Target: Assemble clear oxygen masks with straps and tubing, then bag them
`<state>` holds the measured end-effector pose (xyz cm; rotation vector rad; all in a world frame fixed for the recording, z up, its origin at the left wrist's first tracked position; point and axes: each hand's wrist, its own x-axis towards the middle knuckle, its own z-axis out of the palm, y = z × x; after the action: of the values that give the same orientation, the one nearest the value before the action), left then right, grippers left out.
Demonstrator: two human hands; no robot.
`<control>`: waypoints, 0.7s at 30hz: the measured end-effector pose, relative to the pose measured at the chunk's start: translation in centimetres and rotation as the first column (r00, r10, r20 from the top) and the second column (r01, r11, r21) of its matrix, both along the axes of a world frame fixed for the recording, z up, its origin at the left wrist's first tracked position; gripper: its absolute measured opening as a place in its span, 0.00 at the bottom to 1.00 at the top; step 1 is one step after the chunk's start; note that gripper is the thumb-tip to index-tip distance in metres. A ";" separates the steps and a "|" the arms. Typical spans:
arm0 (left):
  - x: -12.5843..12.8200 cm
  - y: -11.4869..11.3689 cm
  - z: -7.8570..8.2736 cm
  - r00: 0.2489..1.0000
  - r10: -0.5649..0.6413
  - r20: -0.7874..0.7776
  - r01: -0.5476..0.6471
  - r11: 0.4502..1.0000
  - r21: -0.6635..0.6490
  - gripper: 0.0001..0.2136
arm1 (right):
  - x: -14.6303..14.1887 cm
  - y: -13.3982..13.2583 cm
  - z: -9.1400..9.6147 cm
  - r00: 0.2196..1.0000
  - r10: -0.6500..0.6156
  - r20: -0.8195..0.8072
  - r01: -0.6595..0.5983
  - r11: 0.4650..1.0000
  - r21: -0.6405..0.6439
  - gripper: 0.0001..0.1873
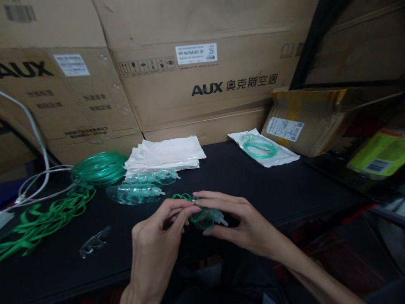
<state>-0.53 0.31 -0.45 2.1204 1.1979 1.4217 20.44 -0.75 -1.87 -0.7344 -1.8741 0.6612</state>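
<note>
Near the front edge of the black table, a clear green oxygen mask [205, 218] sits in my right hand [243, 217], fingers over the top and thumb below. Its pale nozzle points to the right. My left hand [160, 236] is closed in a pinch at the mask's left edge, on a green elastic strap [181, 196] that loops out behind the fingertips. The fingers hide the exact spot where strap and mask meet. Left of my hands lie several more oxygen masks [136, 193], nested in rows with their nozzles facing right.
A pile of green straps [53, 217] and small clear plastic pieces [95, 242] lie on the left. Behind are coiled green tubing [98, 168], white pouches [167, 153] and a bagged tube [260, 147]. Large cartons [205, 109] line the back; a smaller box [303, 118] stands right.
</note>
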 end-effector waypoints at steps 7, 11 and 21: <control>0.1 0.1 0.2 0.987 -0.017 0.157 0.060 0.960 -0.275 0.05 | -0.5 -0.3 -0.8 0.990 -0.130 0.047 0.125 0.988 0.085 0.31; 0.4 0.2 0.2 0.976 -0.042 0.215 0.126 0.910 -0.395 0.07 | -0.7 -0.5 -1.0 0.978 -0.189 0.093 0.177 0.976 0.124 0.31; 0.1 0.9 0.5 0.924 -0.100 0.370 0.307 0.771 -0.558 0.16 | -0.4 -1.2 0.1 0.994 -0.041 0.106 0.030 0.994 0.107 0.40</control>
<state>-0.47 1.22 0.09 1.4518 1.0619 1.0353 20.07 -1.95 -1.76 -0.7459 -1.9740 0.5042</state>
